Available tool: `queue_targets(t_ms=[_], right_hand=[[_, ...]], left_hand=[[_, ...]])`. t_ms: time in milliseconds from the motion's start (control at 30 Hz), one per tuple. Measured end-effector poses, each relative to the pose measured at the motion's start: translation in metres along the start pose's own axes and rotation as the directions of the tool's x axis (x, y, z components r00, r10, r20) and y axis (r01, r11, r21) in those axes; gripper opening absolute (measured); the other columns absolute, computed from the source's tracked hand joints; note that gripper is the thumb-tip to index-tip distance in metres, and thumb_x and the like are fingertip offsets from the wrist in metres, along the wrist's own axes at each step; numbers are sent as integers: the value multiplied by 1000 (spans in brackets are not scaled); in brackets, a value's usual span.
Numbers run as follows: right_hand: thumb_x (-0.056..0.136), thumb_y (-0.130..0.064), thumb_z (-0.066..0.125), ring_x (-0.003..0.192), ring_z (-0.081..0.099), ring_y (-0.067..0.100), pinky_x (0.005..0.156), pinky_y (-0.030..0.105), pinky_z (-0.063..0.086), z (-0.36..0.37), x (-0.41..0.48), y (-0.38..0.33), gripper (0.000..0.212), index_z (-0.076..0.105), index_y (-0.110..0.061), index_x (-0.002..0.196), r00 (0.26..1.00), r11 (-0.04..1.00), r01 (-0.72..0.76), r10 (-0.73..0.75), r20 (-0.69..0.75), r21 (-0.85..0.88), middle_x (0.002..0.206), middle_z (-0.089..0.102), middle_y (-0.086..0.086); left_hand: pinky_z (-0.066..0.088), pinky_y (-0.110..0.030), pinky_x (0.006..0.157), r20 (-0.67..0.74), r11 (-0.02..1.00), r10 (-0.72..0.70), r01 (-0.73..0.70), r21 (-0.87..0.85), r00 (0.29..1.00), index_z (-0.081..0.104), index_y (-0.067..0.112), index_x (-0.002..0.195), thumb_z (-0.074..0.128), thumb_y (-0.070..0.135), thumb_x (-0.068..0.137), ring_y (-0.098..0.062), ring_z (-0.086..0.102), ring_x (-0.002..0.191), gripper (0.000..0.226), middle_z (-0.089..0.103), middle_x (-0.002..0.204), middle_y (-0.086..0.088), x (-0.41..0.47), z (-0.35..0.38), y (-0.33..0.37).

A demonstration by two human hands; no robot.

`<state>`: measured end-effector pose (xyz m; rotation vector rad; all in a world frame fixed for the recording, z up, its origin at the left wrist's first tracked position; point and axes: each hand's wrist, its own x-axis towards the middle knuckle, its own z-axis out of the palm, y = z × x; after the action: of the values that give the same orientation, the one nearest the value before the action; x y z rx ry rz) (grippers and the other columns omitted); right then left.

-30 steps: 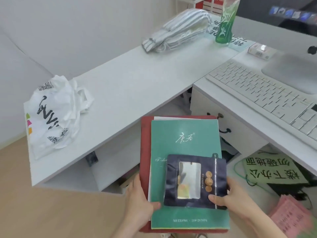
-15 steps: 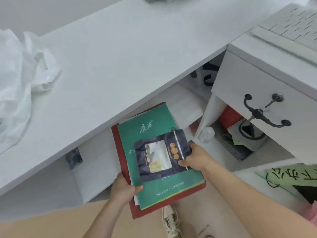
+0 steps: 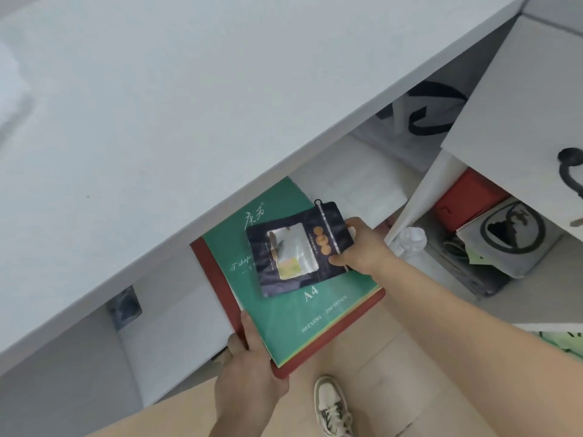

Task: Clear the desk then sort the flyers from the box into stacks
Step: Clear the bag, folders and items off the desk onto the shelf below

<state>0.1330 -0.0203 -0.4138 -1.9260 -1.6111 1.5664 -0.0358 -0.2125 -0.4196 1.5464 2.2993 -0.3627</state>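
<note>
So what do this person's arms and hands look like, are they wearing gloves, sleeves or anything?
Nothing is worn on them. The left hand and right hand are bare, with no gloves, and I can make out no rings. The left forearm and right forearm show no sleeve, watch or band as far as the frame reaches.

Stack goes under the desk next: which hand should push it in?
Probably the left hand: it grips the stack at its near corner, behind the push. The right hand sits at the side, pinning the dark pouch.
</note>
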Motion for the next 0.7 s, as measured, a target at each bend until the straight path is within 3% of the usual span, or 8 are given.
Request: queue_targets(t_ms=[100, 200, 267, 333, 400, 500, 600, 700], right_hand=[[78, -49, 70, 124, 40, 33, 96, 35, 40, 6, 4, -13, 81, 28, -34, 145, 997, 959, 69, -71, 2, -275, 134, 40, 15], [68, -73, 64, 135, 28, 37, 106, 43, 35, -7, 5, -16, 112, -1, -36, 151, 999, 938, 36, -24, 41, -344, 148, 23, 14], [62, -69, 74, 136, 31, 35, 107, 43, 37, -19, -5, -2, 129, -14, -34, 149, 984, 899, 44, 38, 177, -436, 152, 16, 12], [65, -47, 83, 122, 49, 32, 98, 39, 47, -20, -15, 14, 133, -21, -33, 147, 968, 838, 121, 21, 251, -533, 144, 24, 12], [74, -23, 75, 97, 60, 29, 78, 35, 53, -10, -13, 23, 116, -14, -27, 148, 975, 760, 211, -118, 188, -615, 127, 38, 13], [78, -7, 64, 79, 54, 28, 62, 33, 40, 0, 4, 17, 73, 26, -10, 140, 942, 658, 261, -335, 36, -706, 99, 43, 9], [78, 0, 60, 92, 52, 30, 63, 33, 38, -2, 21, 3, 36, 51, -4, 113, 902, 615, 285, -432, -12, -735, 101, 50, 12], [80, 0, 61, 98, 48, 29, 67, 32, 39, 7, 39, -4, 28, 57, -4, 107, 875, 655, 319, -480, -52, -685, 108, 51, 12]], left_hand=[[49, -28, 73, 4, 1000, -22, 22, -10, 1000, -15, 15, 144, 66, 54, 70, -19, 52, 99, 117, 41, 112, -5, 20, -12, -4], [48, -28, 68, -5, 999, -37, 37, -33, 999, -4, 19, 147, 68, 58, 68, -19, 57, 91, 113, 46, 100, -2, 40, -16, -9], [49, -27, 69, -13, 999, -31, 30, -28, 999, 2, 18, 148, 67, 61, 69, -18, 60, 90, 111, 51, 97, -1, 49, -15, -11], [51, -28, 70, -31, 1000, -28, 28, -14, 999, 6, 18, 149, 65, 63, 68, -18, 62, 89, 110, 55, 97, 0, 55, -13, -14], [53, -28, 69, -44, 999, -29, 27, -46, 999, 11, 20, 147, 64, 65, 65, -18, 64, 85, 108, 60, 94, 3, 58, -11, -16], [53, -28, 65, -86, 994, -35, 25, -111, 996, 19, 25, 142, 61, 72, 60, -17, 66, 80, 103, 66, 89, 10, 66, -14, -21], [52, -25, 62, -96, 978, -16, -5, -207, 995, 31, 26, 128, 62, 76, 62, -16, 67, 82, 87, 66, 91, 11, 81, -24, -24], [54, -29, 76, -98, 968, -38, 12, -250, 994, 36, 23, 128, 71, 60, 71, -21, 66, 95, 76, 68, 106, 4, 101, -36, -29]])
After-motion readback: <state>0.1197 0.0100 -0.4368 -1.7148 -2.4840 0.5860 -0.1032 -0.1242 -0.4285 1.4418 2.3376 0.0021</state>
